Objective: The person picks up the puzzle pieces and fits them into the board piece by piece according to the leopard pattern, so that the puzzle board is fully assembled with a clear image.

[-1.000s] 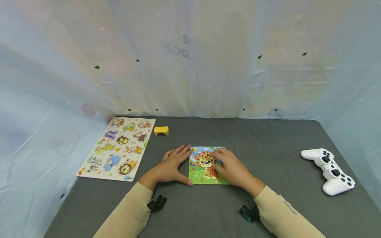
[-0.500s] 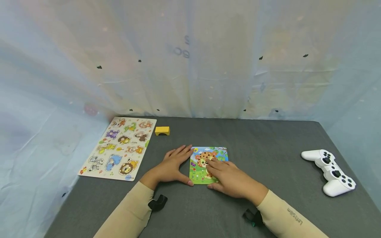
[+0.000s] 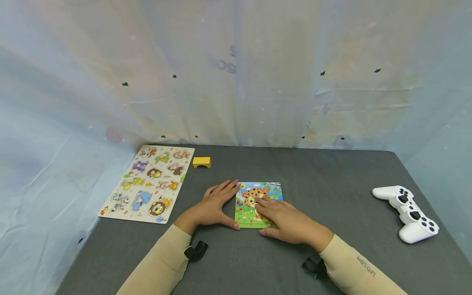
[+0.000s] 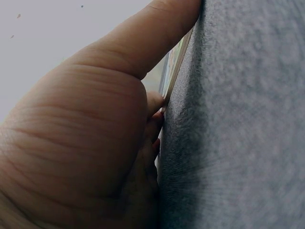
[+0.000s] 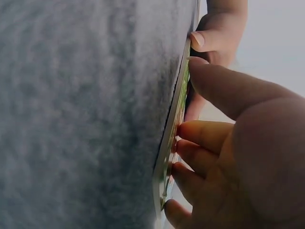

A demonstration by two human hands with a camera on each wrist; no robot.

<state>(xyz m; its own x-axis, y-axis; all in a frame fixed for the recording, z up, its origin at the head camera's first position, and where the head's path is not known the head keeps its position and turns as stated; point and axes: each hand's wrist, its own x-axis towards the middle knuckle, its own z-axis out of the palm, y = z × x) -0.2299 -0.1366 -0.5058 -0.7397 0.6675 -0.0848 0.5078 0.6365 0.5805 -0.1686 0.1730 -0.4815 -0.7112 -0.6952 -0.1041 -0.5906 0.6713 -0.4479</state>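
A square board puzzle (image 3: 244, 214) with a spotted leopard on a green and blue background lies flat on the grey table. At its left edge rests my left hand (image 3: 213, 208), fingers spread, with fingertips by the top left corner and the thumb by the bottom left one. My right hand (image 3: 285, 221) lies over the puzzle's lower right part, hiding much of the leopard's body. In the right wrist view, its fingertips touch the top face of the puzzle (image 5: 165, 155). The left wrist view shows only a thin edge of the puzzle (image 4: 177, 70) past the thumb.
A larger animal puzzle board (image 3: 145, 184) lies to the left. Beside its far corner stands a yellow arch block (image 3: 201, 162). A white game controller (image 3: 407, 213) sits near the table's right edge. Pale sheeting (image 3: 236, 82) hangs behind the table.
My right hand went from bent fingers on the leopard to a flatter pose, lower on the puzzle, then stayed nearly still. My left hand and the puzzle have hardly moved.
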